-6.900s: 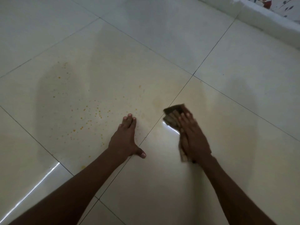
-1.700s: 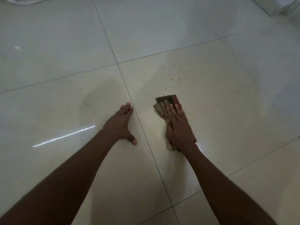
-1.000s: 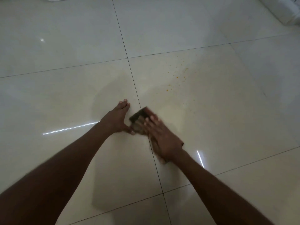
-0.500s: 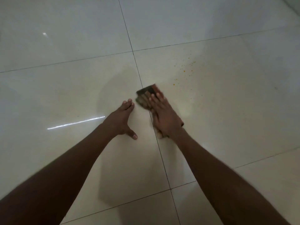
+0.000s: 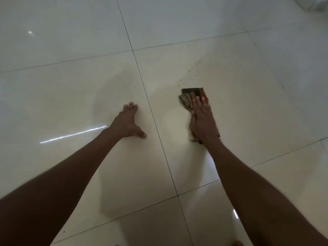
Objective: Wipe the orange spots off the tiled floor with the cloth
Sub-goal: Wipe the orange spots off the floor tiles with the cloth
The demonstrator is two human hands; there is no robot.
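Observation:
My right hand (image 5: 203,119) presses flat on a dark brown cloth (image 5: 192,94) lying on the glossy cream tiled floor (image 5: 248,107). The cloth's front edge sticks out beyond my fingertips. A small scatter of orange spots (image 5: 190,71) lies just ahead of the cloth, on the same tile. My left hand (image 5: 126,124) rests flat on the tile to the left of the grout line, fingers together and thumb spread, holding nothing.
Dark grout lines (image 5: 154,119) cross the floor between my hands. A damp sheen (image 5: 110,96) marks the tile ahead of my left hand. A pale object (image 5: 317,4) shows at the top right corner.
My right hand has slid the cloth to the right, away from the grout line and closer to the orange spots. My left hand has stayed planted.

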